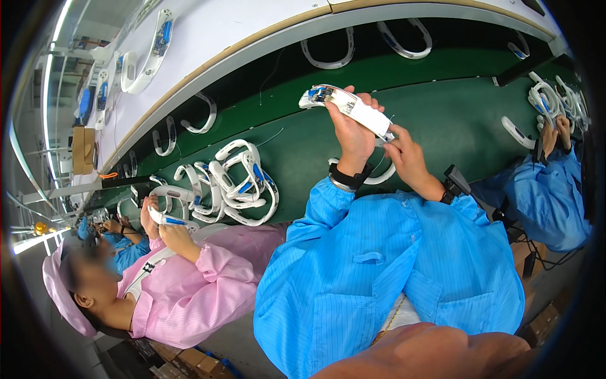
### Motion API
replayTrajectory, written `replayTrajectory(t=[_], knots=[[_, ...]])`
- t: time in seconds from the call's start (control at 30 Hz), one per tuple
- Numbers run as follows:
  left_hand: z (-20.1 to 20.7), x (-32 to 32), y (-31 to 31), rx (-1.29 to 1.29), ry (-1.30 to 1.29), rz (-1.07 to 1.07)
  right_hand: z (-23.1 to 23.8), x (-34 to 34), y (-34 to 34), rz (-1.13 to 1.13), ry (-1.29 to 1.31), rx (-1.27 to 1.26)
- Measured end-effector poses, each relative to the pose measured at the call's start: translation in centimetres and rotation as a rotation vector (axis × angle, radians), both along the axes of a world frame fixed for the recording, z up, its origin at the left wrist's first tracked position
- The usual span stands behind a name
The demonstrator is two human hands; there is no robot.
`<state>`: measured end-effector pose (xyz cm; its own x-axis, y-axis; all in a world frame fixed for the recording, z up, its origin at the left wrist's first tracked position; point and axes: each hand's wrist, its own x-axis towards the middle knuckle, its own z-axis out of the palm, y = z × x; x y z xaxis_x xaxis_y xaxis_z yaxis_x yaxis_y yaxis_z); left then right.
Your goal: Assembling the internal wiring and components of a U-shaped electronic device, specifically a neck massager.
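My left hand is closed around a white curved neckband device, held up over the green bench. Its far left end is uncovered, showing a small circuit board, a blue part and thin wires. My right hand pinches at the device's near right end, where a thin wire sticks out by the fingertips. Whatever small piece may be between those fingers is hidden. Below my hands shows a white curved band; I cannot tell whether it belongs to the held device.
A pile of white neckbands lies left on the green belt; more lie along its far side. A raised white shelf runs beyond. A person in pink works at left, another in blue at right, each handling neckbands.
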<state>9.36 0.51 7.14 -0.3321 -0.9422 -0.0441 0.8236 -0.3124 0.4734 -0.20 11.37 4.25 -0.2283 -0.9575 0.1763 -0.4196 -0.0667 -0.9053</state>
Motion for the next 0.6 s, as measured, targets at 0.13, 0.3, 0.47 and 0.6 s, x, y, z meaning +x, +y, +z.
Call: replayTrajectory(t=[0.13,0.3,0.47,0.6], knots=[[0.3,-0.7,0.3,0.031,0.021,-0.029,0.7,-0.5,-0.2,-0.058,-0.068,-0.05],[-1.3,-1.2,-0.2,-0.023,-0.086,-0.051,1.1,-2.6,-2.4,0.018,0.336,-0.122],[-3.1,-1.5,0.2,-0.077,-0.194,-0.158,7.1,-2.8,-5.8,0.052,0.153,-0.291],[-2.3,-2.0,1.4,-0.052,-0.256,-0.165,4.6,-3.2,-7.8,0.127,0.197,-0.249]])
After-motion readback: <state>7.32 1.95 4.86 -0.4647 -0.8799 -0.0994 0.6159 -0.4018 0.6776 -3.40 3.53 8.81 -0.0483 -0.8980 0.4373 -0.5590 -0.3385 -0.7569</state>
